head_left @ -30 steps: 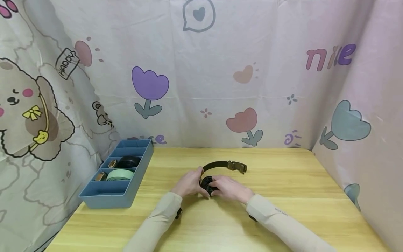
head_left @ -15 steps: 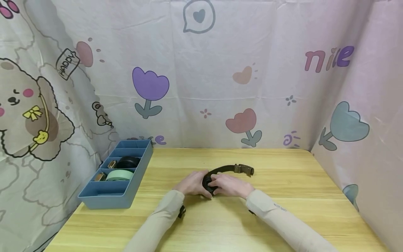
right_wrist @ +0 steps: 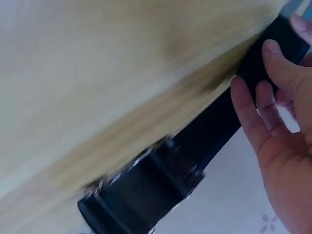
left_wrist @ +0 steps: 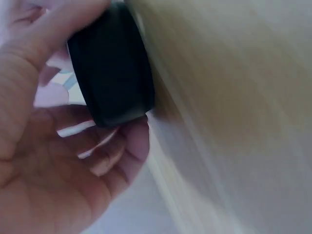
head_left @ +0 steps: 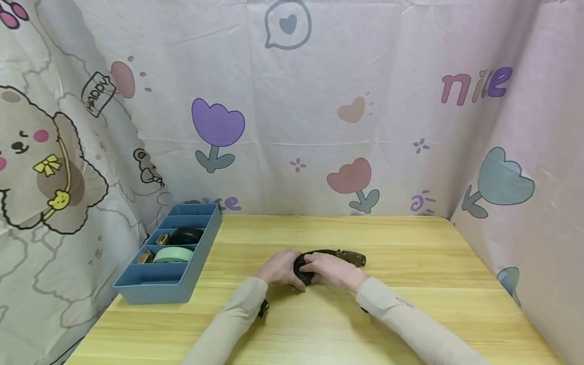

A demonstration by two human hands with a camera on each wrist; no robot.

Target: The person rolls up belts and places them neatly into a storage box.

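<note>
A black belt (head_left: 300, 270) stands on its edge on the table, wound into a tight coil. Its short free end runs off to the right behind the right hand and finishes in a dark bronze buckle (head_left: 351, 257), seen large in the right wrist view. My left hand (head_left: 281, 269) grips the coil from the left, thumb and fingers curved round its outer side; the left wrist view shows the flat outer strap (left_wrist: 112, 68) between them. My right hand (head_left: 335, 270) holds the coil from the right, with its fingertips on the top windings and the strap.
On the left of the wooden table (head_left: 410, 304) sits a blue divided box (head_left: 196, 274). Separate compartments hold a rolled black belt (head_left: 186, 235) and a rolled pale green belt (head_left: 174, 254), each with a gold-toned buckle. A patterned curtain hangs behind the table.
The free end has drawn in closer to the coil. The buckle first shifted right, then came nearer the right hand. Both hands stay around the coil.
</note>
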